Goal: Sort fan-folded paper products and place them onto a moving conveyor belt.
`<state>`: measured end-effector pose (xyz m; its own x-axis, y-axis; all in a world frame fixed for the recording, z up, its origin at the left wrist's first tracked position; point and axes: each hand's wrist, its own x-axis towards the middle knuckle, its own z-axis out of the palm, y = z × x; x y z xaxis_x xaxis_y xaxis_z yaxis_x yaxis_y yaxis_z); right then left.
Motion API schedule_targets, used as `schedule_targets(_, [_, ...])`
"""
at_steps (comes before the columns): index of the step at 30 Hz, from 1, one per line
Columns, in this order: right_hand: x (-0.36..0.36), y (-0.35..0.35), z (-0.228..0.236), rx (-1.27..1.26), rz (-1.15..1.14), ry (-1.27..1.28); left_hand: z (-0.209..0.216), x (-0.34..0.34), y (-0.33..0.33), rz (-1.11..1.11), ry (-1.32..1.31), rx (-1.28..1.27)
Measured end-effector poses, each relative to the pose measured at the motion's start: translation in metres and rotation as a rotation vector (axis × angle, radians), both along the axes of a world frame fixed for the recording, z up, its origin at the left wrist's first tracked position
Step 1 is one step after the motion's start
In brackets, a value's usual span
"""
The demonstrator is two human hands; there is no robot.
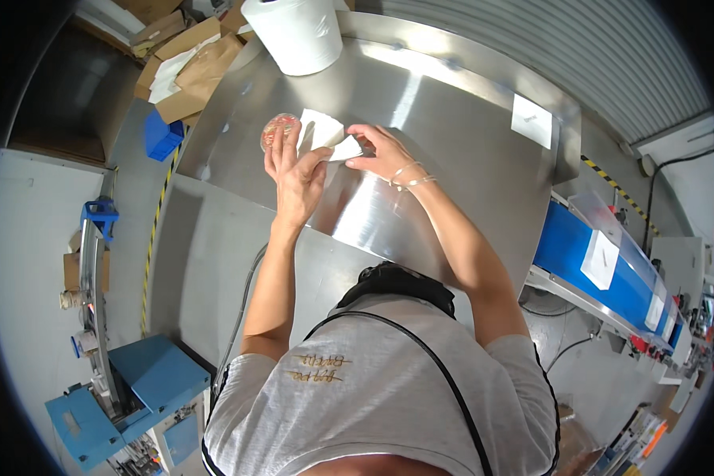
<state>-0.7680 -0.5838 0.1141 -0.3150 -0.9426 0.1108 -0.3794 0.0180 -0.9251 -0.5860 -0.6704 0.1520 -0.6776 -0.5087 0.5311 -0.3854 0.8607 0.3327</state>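
Note:
A white folded paper piece (320,132), envelope-like with a flap standing up, is between my two hands over the steel table. My left hand (297,176) has its thumb against the lower edge of the paper, and its fingers reach forward to its left side. Next to those fingertips, partly covered by them, is a round clear pack (280,127) with small red and pink pieces. From the right, my right hand (382,152) pinches the paper's right flap (347,148) between thumb and fingers. A thin bracelet circles the right wrist.
The steel table (452,159) has a raised back rim. A large white roll (295,36) stands at its back left. A flat white envelope (531,120) lies at the right. Beyond are a blue conveyor (563,238) with white envelopes and, left, a cardboard box (190,71).

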Motion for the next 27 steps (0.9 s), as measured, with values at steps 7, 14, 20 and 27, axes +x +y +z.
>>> schedule_targets(7, [-0.022, 0.024, -0.022, -0.023, -0.027, -0.068, 0.016, -0.005, -0.012, 0.016, -0.01, 0.09])
schedule_targets(14, [-0.061, 0.15, -0.031, 0.167, -0.536, -0.168, 0.012, -0.027, 0.011, 0.233, -0.038, 0.433])
schedule_targets(20, [-0.108, 0.32, -0.046, 0.138, -0.92, -0.021, -0.013, -0.074, 0.097, -0.145, 0.102, 0.365])
schedule_targets(27, [-0.184, 0.485, -0.074, 0.254, -1.28, 0.281, 0.017, -0.11, 0.235, -0.365, 0.087, 0.413])
